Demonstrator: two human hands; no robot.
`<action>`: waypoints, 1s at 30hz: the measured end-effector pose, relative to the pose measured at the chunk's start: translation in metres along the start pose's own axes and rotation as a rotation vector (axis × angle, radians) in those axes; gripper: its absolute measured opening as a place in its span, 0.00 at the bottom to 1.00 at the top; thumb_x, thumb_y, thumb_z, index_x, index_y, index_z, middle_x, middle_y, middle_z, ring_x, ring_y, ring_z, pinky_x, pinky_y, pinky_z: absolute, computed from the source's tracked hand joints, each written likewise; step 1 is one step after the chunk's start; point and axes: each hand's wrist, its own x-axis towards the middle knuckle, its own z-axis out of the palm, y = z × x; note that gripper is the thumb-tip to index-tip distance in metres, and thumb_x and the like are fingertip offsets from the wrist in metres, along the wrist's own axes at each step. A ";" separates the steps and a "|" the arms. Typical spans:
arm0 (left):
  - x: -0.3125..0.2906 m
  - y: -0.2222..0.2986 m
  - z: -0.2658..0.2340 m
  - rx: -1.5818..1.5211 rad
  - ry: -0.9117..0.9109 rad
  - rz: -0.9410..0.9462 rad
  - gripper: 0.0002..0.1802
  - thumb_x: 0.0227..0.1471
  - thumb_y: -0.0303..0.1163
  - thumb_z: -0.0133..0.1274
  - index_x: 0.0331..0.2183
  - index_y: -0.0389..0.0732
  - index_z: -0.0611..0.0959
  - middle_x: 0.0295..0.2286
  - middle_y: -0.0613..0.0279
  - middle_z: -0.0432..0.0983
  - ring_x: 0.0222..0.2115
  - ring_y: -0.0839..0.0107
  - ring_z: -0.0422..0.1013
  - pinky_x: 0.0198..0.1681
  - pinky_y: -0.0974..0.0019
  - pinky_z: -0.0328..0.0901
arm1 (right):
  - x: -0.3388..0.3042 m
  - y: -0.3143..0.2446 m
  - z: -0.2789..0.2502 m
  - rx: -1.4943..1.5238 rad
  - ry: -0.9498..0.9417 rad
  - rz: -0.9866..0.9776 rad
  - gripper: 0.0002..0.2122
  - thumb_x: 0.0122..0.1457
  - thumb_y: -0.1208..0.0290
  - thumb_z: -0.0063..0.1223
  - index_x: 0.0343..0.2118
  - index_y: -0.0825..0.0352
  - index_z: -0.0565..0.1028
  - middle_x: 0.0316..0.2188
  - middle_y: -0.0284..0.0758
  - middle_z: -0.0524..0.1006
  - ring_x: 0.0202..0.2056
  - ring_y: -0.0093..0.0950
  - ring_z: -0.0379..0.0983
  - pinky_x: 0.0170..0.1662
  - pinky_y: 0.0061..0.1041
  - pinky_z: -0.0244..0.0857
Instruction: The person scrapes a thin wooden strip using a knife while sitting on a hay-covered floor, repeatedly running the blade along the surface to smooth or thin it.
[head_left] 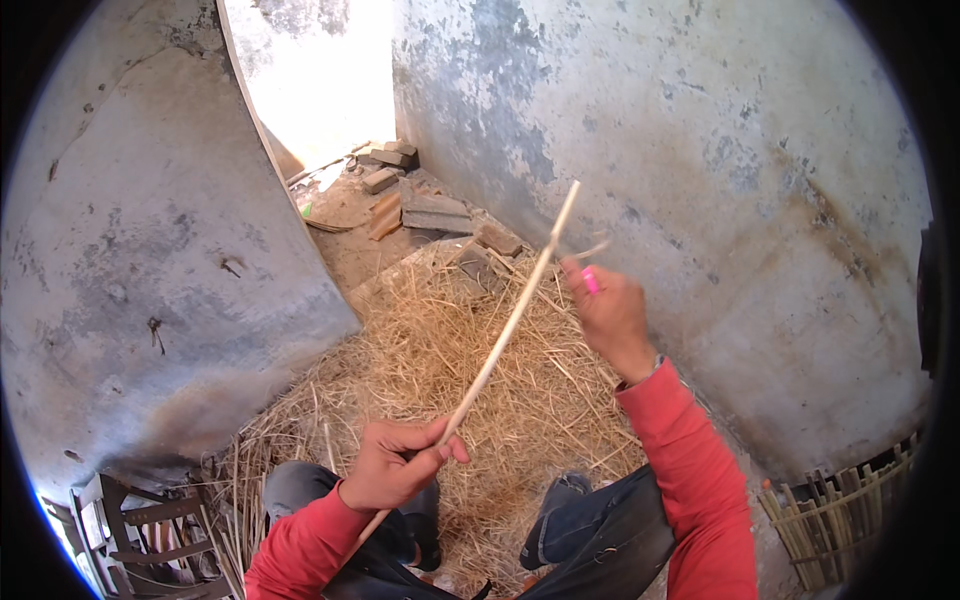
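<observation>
A long pale stick [510,325], like peeled cane or bamboo, slants up from my lap toward the far right. My left hand [400,462] is closed round its lower part, thumb and fingers pinching it. Near its upper end, my right hand [612,310] is closed on a small object with a pink handle [590,280]. The working end of that object is blurred, so its kind cannot be made out. A thin pale sliver [592,248] sticks out beside the stick, just above the right hand's fingers.
Straw-like shavings [440,335] cover the floor between and beyond my legs. Bricks and slabs [435,212] lie by the bright doorway. Walls [740,200] rise on both sides. A wooden frame [160,530] stands at lower left, a slatted basket [835,525] at lower right.
</observation>
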 end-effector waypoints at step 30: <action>-0.008 -0.005 0.012 -0.102 -0.154 -0.127 0.26 0.65 0.23 0.53 0.63 0.36 0.74 0.37 0.54 0.85 0.19 0.80 0.71 0.23 0.76 0.66 | -0.037 -0.060 -0.029 0.794 -0.183 0.269 0.13 0.66 0.65 0.63 0.26 0.69 0.79 0.17 0.17 0.65 0.21 0.10 0.54 0.23 0.19 0.46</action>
